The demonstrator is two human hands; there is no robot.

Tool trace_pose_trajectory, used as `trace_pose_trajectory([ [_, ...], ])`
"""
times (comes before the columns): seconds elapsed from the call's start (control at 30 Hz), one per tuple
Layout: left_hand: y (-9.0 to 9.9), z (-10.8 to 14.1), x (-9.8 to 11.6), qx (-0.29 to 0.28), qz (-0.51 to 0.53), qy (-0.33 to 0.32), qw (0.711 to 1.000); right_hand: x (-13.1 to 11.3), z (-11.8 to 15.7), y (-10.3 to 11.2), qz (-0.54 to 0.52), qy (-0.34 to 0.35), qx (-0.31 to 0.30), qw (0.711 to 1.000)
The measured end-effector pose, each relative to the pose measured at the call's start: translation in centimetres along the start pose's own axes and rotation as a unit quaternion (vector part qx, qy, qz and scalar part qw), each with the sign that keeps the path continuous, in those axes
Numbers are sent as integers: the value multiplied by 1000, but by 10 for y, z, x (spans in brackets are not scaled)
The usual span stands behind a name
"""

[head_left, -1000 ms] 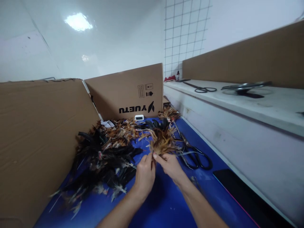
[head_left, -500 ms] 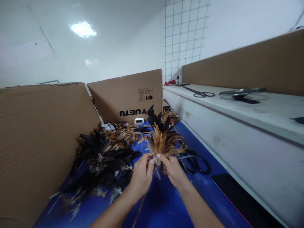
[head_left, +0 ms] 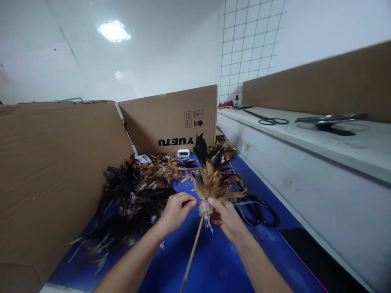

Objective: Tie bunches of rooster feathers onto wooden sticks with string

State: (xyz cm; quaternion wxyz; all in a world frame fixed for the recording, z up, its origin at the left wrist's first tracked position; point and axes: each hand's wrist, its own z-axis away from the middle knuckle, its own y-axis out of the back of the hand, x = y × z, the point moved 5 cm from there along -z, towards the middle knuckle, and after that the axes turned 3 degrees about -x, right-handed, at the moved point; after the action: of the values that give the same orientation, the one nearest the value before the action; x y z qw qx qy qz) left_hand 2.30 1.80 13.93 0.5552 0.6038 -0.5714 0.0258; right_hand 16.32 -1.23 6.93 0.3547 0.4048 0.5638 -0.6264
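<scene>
Over the middle of the blue work surface [head_left: 226, 260], a fan-shaped bundle of brown and black feathers [head_left: 212, 181] stood with its plumes upward, its pale, bound base around the top of a thin tan stick [head_left: 194, 252] that slanted down toward the person. The left hand [head_left: 179, 209] pressed thumb and forefinger together on a thin pinkish-red string [head_left: 199, 202] at the left side of the base. The right hand [head_left: 227, 217] gripped the base from the right, thumb laid on its near side and the other fingers curled behind (how far they wrapped around, one could not tell). To the left lay a loose heap of long black feathers [head_left: 128, 207], with a pile of short brown feathers [head_left: 161, 167] beyond it. Just right of the bundle were large black-handled scissors [head_left: 259, 211], partly under its plumes, and a small white device with a dark display [head_left: 183, 153] stood near the brown cardboard panel with black lettering [head_left: 171, 118].
</scene>
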Motion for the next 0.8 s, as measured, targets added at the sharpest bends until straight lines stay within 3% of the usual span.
trace_pose_trajectory([
  [0.27, 12, -1, -11, 4, -3, -10, 1000, 3, 0, 0, 20, -23, -1, 1000],
  [0.37, 11, 0, -13, 27, 45, -3, 999, 5, -1, -3, 30, -33, -19, 999],
  [0.57, -20, 7, -31, 29, 273, 79, 958, 13, -2, -7, 49, -75, -57, 994],
  [0.8, -44, 11, -47, -19, 370, 87, 925, 23, -4, -6, 48, -114, -88, 988],
])
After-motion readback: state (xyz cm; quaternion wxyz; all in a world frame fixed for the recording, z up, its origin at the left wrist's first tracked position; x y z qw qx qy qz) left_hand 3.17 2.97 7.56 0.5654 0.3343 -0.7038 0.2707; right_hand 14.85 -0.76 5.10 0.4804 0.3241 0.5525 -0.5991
